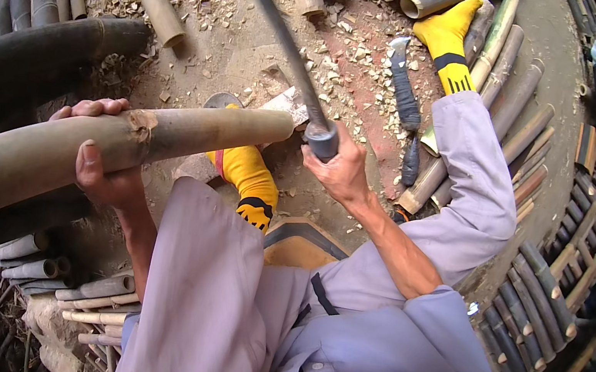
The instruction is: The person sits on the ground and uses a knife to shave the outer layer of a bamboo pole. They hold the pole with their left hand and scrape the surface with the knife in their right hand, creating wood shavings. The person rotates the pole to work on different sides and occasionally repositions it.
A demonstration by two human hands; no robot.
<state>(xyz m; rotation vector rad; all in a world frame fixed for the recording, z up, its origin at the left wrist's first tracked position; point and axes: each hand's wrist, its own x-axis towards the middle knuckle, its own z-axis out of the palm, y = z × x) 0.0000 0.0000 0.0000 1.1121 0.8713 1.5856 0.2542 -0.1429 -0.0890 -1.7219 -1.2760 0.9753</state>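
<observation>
Bamboo pole (221,131), thick and tan, is slanting from the clamped left hand (113,184) toward the right hand (345,168), closed around a long dark metal knife (287,46).

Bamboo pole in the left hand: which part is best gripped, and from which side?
Probably grip the bamboo pole just left of its knobbly node, from underneath: the round shaft suits the left hand there, thumb near side, fingers far side, away from the bladed tool in the right hand.
</observation>
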